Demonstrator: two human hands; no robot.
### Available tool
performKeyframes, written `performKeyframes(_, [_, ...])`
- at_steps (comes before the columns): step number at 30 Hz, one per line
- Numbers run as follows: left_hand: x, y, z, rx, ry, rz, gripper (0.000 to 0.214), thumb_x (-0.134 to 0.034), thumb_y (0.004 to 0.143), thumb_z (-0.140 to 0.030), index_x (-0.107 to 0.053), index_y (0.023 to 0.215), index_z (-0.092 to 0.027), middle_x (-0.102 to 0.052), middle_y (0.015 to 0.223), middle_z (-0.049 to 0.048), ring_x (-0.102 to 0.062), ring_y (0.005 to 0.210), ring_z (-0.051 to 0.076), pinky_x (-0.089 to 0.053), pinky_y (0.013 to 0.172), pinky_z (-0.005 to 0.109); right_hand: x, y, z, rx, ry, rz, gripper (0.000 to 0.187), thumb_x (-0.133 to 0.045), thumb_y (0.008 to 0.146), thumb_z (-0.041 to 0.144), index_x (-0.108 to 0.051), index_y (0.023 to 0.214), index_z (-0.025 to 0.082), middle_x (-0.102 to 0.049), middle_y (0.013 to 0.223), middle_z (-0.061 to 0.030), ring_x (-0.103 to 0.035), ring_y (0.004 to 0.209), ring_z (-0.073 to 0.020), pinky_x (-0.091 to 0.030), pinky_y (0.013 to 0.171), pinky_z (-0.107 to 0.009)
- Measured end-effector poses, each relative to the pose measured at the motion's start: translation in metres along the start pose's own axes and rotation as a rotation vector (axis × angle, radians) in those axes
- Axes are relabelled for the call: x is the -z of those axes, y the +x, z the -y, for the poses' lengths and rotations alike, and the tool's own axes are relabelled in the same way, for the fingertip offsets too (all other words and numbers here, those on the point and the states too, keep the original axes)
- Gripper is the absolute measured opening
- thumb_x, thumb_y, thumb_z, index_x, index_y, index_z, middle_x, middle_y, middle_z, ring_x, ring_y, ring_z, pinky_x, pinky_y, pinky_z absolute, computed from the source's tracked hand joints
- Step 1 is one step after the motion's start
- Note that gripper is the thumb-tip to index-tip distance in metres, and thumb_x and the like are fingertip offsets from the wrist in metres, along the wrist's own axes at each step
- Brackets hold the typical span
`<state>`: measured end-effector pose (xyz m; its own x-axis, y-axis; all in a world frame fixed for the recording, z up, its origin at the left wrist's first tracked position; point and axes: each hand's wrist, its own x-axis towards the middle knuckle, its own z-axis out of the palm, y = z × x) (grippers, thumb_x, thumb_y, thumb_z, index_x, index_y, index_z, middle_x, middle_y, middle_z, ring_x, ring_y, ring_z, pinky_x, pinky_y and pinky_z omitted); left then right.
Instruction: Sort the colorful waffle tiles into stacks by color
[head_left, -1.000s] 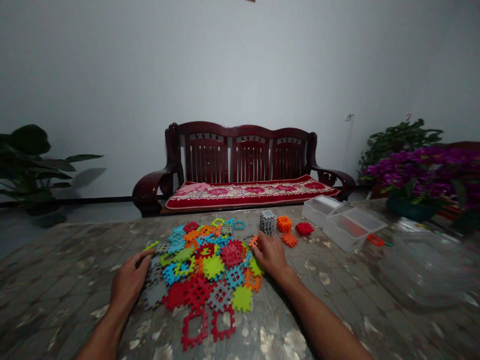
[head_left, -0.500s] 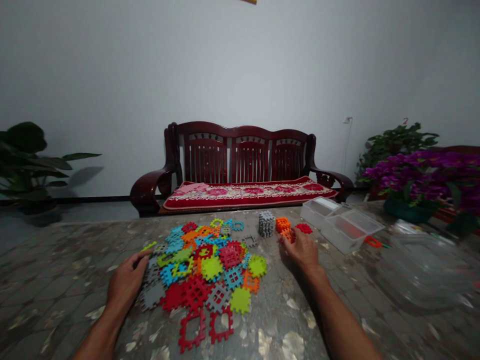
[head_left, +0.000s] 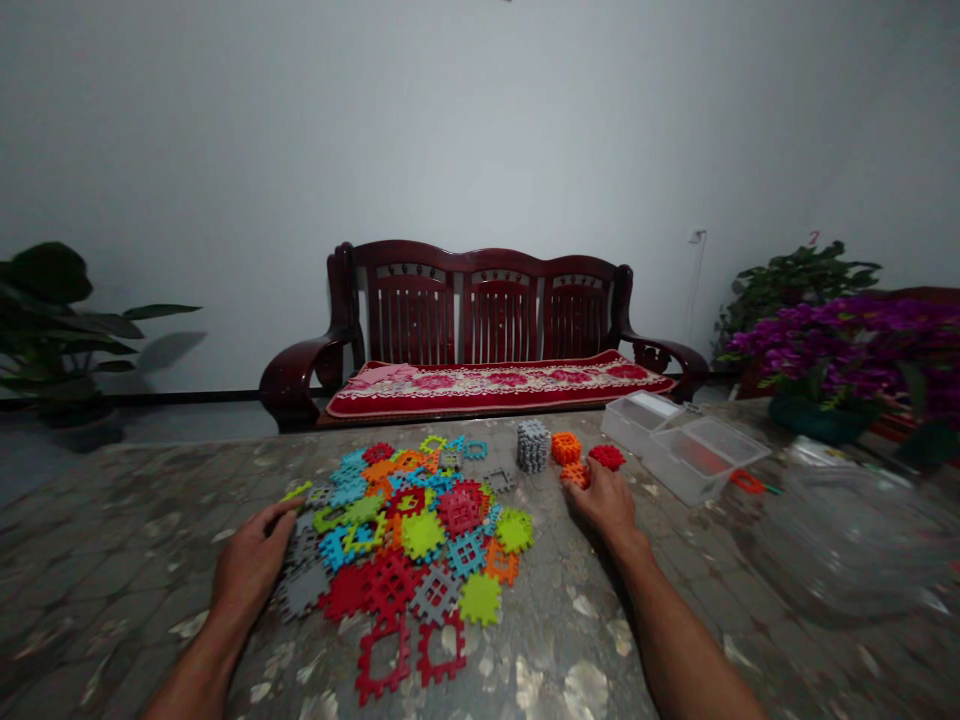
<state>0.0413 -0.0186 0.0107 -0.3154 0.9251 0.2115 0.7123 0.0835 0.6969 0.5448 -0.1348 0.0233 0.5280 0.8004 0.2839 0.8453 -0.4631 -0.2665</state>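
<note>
My right hand [head_left: 606, 500] grips an orange toothed tile [head_left: 575, 474] between thumb and fingers, low over the table. Just behind that tile stands a short orange stack [head_left: 566, 447], with a taller grey stack [head_left: 533, 446] to its left. Red tiles [head_left: 607, 457] lie right beside my fingers. My left hand [head_left: 253, 555] rests at the left edge of a loose pile, its fingers loosely extended and holding nothing I can see. Nearest to it are grey tiles [head_left: 306, 592] and a thin lime piece [head_left: 298, 491]. Red tiles [head_left: 392, 586] spread across the pile's front.
An open clear plastic box [head_left: 694, 470] stands at the back right of the patterned table [head_left: 525, 640]. Nearby are an orange item with a green tip [head_left: 746, 482], a clear container [head_left: 847, 540] and purple flowers [head_left: 847, 345]. A wooden bench [head_left: 495, 300] stands behind the table.
My right hand has shifted very slightly downward with the orange tile, uncovering more of the red tiles beside it. My left hand and the pile look the same.
</note>
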Motion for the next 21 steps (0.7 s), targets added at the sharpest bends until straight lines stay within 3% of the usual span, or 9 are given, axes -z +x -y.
performKeyframes(7, [0.002, -0.002, -0.003, -0.002, -0.027, -0.006, 0.036, -0.055, 0.090, -0.039, -0.084, 0.104, -0.025, -0.080, 0.102, 0.0067, -0.071, 0.091, 0.027, -0.054, 0.077, 0.033, -0.010, 0.001, -0.001, 0.097, -0.041, -0.014, 0.049, -0.062, 0.097, 0.037, -0.063, 0.139, 0.013, -0.074, 0.126, -0.0193, -0.066, 0.115, -0.0328, -0.043, 0.099, -0.038])
performKeyframes(15, [0.001, -0.004, -0.003, -0.019, -0.059, 0.001, 0.038, -0.053, 0.090, -0.039, -0.083, 0.107, -0.023, -0.081, 0.113, 0.0094, -0.073, 0.102, 0.029, -0.055, 0.085, 0.035, -0.007, -0.002, 0.000, 0.062, -0.078, -0.018, 0.051, -0.064, 0.096, 0.042, -0.065, 0.136, 0.011, -0.073, 0.121, -0.0202, -0.063, 0.114, -0.0343, -0.043, 0.096, -0.039])
performKeyframes(18, [0.003, -0.006, -0.007, -0.022, -0.064, -0.001, 0.035, -0.054, 0.089, -0.036, -0.082, 0.103, -0.023, -0.082, 0.109, 0.0093, -0.073, 0.101, 0.028, -0.056, 0.085, 0.035, -0.002, -0.006, 0.005, 0.069, -0.022, -0.123, 0.039, -0.059, 0.097, 0.038, -0.070, 0.127, 0.016, -0.073, 0.120, -0.0172, -0.061, 0.114, -0.0329, -0.042, 0.097, -0.039])
performKeyframes(21, [0.004, -0.007, -0.010, -0.003, -0.059, -0.013, 0.033, -0.055, 0.088, -0.035, -0.083, 0.101, -0.022, -0.082, 0.106, 0.0099, -0.074, 0.099, 0.029, -0.056, 0.084, 0.035, -0.002, -0.014, 0.023, 0.185, 0.165, -0.148, 0.027, -0.054, 0.097, 0.031, -0.075, 0.109, 0.020, -0.075, 0.109, -0.0124, -0.063, 0.106, -0.0283, -0.045, 0.095, -0.037])
